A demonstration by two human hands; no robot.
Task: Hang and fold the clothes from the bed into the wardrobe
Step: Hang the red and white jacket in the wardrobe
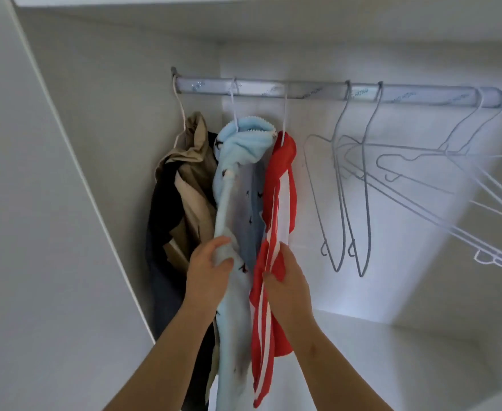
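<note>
Wardrobe rail (303,91): L hand (206,269) grips blue garment (235,185), R hand (285,280) red garment (279,185).

Left hand (206,272) and right hand (289,289): bare. Both forearms bare up to the lower frame edge. Right forearm (318,360): one small dark mark.

We see three garments crowded at the left end of the wardrobe rail (303,91), each on a thin wire hook. Nearest the side wall hangs a crumpled beige garment (196,143) with a dark garment (162,203) draped below it. Beside these hangs a light blue garment (241,149) printed with small dark figures, bunched at its hook and trailing long. Rightmost, pressed against the blue, is a red garment (284,167) with white stripes. Our left hand (206,271) grips the blue fabric partway down, while our right hand (285,280) pinches the red one's striped edge.
</note>
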